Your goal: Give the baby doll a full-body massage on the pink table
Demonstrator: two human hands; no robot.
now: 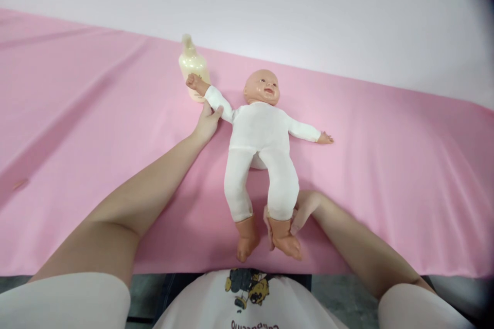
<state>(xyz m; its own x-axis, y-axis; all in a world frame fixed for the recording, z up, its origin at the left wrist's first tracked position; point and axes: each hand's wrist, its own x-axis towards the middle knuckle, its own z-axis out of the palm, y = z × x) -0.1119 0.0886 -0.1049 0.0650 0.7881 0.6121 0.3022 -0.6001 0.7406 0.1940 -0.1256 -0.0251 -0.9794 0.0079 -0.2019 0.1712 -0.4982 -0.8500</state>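
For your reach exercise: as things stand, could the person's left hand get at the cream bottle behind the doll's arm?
Probably yes. The left hand grips the doll's sleeve, and the bottle stands just beyond on the pink cloth, with only the doll's raised arm between.

I seem to be at a staged practice table, the sort set up for baby-care training, not in a lived-in home. A smooth pink cloth (77, 128) covers the whole table from its left edge to its right, hanging over the near edge in front of me, and behind the far edge stands only a plain white wall (270, 5). On the cloth lies a plastic baby doll in a white bodysuit (260, 139), and near the far edge stands a cream-coloured plastic lotion bottle (193, 64). Below the near edge I see grey floor (339, 295).
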